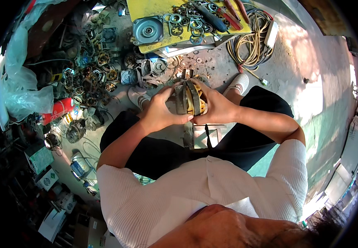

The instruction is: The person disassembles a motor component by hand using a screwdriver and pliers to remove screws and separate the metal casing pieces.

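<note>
A motor stator (192, 100), with dark metal bands and yellowish parts between them, is held up in front of me between my knees. My left hand (161, 109) grips its left side, fingers behind it and thumb at the lower edge. From the other side, my right hand (217, 105) wraps round it with the thumb close to the left one. The stator's far side is hidden by the fingers. Below it stands a small light-coloured frame or stool (212, 131), partly covered by my legs.
Ahead is a yellow-topped table (150, 10) with a square metal motor cover (148, 29), loose rings and screwdrivers (210, 17). A coiled cable (245, 45) lies right of it. Motor parts (94, 78) pile up at left, near a red cylinder (59, 110) and clear plastic bags (24, 91).
</note>
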`<state>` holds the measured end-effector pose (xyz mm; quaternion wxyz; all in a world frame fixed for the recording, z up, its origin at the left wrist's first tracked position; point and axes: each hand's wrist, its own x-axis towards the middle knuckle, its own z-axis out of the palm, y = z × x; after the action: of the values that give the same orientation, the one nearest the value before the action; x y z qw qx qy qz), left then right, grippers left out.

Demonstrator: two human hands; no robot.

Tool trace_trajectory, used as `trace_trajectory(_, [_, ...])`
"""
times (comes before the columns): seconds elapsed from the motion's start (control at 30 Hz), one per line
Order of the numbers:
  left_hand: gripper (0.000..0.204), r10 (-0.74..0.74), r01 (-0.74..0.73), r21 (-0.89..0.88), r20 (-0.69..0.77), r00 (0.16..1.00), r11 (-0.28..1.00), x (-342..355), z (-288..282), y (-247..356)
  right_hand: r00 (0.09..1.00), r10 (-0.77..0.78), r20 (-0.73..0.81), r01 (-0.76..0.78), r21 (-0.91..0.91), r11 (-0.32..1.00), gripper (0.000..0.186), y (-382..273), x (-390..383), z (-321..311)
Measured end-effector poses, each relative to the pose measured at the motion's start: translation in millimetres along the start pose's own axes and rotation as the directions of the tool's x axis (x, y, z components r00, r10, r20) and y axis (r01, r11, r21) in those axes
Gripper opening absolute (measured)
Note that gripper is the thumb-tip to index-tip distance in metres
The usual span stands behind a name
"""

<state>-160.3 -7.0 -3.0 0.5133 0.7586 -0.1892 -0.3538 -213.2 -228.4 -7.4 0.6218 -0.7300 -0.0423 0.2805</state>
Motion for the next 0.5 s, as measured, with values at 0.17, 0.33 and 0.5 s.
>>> trace_trajectory(0.17, [0.094,-0.050,0.050,-0.001,0.010,0.999,0.999,-0.6,2.5,-0.3,0.999,0.000,0.036,-0.002,0.042,0.999,0.104,1.2,-1.9,-3.8])
trace_trajectory(0.33, [0.095,-0.028,0.025,-0.081,-0.033,0.999,0.996,-0.5,10.8,-15.0,0.998,0.019,0.068,-0.024,0.065,0.998,0.105,-0.5,-2.8,-8.2])
trace_trajectory(0.5, [0.096,-0.076,0.073,-0.121,-0.019,0.997,0.990,-1.5,12.1,-16.2,0.996,0.014,0.093,-0.025,0.118,0.993,0.106,6.1,-0.7,-7.5])
